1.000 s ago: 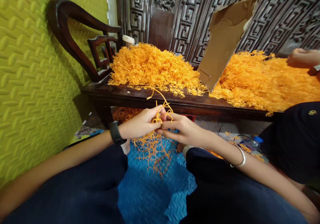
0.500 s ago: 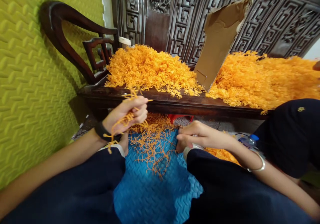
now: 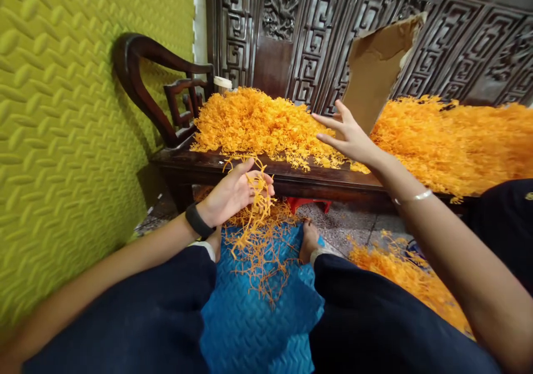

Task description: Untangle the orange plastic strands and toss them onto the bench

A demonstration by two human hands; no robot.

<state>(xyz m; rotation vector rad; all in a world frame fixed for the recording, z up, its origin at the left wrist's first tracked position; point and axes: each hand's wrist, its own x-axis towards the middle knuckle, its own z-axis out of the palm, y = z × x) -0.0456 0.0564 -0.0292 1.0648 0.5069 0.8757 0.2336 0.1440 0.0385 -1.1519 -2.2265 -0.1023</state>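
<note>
Probably light, springy and easily tangled, the orange strands (image 3: 259, 207) hang at the left hand (image 3: 229, 199), its grip slack and unclosed; the right hand (image 3: 352, 139), spread wide, holds nothing near the pile (image 3: 258, 121) on the desk (image 3: 291, 176); pinching mid-bunch should suit.

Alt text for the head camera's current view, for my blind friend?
Orange strands hang at a person's loosely open left hand; more lie on a blue mat. The open right hand is raised near a heap of orange pieces on a dark wooden bench. Cardboard stands between this heap and another.
</note>
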